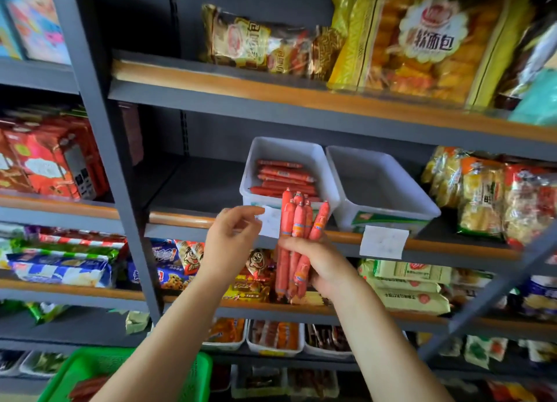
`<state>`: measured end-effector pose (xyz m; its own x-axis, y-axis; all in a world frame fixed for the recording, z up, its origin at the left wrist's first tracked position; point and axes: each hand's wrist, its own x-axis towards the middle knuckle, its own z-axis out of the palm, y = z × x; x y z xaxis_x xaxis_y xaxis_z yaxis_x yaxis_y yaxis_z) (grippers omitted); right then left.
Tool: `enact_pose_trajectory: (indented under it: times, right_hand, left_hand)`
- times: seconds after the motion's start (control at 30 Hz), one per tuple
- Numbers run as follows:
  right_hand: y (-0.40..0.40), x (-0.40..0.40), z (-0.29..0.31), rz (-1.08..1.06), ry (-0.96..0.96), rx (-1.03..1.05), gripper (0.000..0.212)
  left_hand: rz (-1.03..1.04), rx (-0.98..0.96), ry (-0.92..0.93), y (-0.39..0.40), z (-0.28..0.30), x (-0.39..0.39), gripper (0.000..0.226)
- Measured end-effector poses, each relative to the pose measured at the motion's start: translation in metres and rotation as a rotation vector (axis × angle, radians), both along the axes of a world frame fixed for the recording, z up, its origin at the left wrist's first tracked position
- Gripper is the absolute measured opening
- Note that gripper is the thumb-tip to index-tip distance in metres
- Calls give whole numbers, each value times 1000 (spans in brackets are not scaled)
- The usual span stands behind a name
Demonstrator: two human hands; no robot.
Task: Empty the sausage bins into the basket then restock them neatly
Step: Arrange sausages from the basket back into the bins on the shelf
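Observation:
Two white plastic bins sit side by side on the middle shelf. The left bin [252, 166] holds several red sausages [284, 180] lying in a flat stack. The right bin [388, 202] holds nothing that I can see. My right hand [319, 266] grips a bundle of sausages [297, 235] upright, just in front of the left bin's front wall. My left hand [232, 241] hovers beside the bundle with loosely curled fingers and holds nothing. A green basket [193, 374] sits at the bottom left, with a few sausages [87, 386] in it under my left forearm.
Grey shelf uprights [99, 130] frame the bay. Bread bags [422, 42] fill the shelf above, snack packs [482, 196] stand right of the bins, and more packs crowd the shelf below. White price tags [384, 241] hang from the shelf edge. Left of the bins the shelf is bare.

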<state>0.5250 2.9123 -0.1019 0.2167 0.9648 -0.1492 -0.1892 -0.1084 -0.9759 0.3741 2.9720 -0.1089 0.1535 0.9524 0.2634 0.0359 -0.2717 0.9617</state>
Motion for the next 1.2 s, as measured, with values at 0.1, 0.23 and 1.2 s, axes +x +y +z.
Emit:
enact_pose_trajectory:
  times: [0.1, 0.23, 1.2]
  right_hand:
    - [4, 12, 25, 163, -77, -102, 25]
    - [17, 24, 61, 299, -189, -186, 13]
    - [238, 91, 69, 450, -1613, -330, 86]
  left_hand:
    - [56, 188, 114, 25, 5, 5, 26]
    - [21, 106, 208, 56, 1, 14, 36]
    - [272, 138, -65, 77, -30, 39, 11]
